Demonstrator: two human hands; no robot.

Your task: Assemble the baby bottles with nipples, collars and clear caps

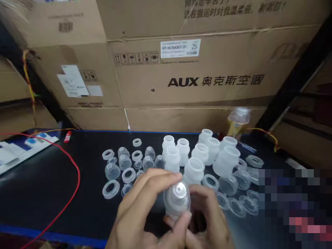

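Observation:
A small baby bottle (177,199) with a clear domed cap is held near the front of the table, its cap tilted up toward me. My left hand (142,211) is closed around its left side, fingers over the cap and thumb across the front. On the right side my right hand (209,212) grips the same bottle; part of its grasp is hidden. Just behind stand several open frosted bottles (194,169). Left of them lie clear domed caps (112,171) and screw rings (111,189). To the right are larger clear covers (228,185) and rings (210,182).
Large cardboard boxes (186,97) form a wall behind the black table (88,193). A red cable (75,166) crosses the left side. A yellow-labelled bottle (238,122) and a pen (247,147) are at the back right; a white tray (26,154) lies far left.

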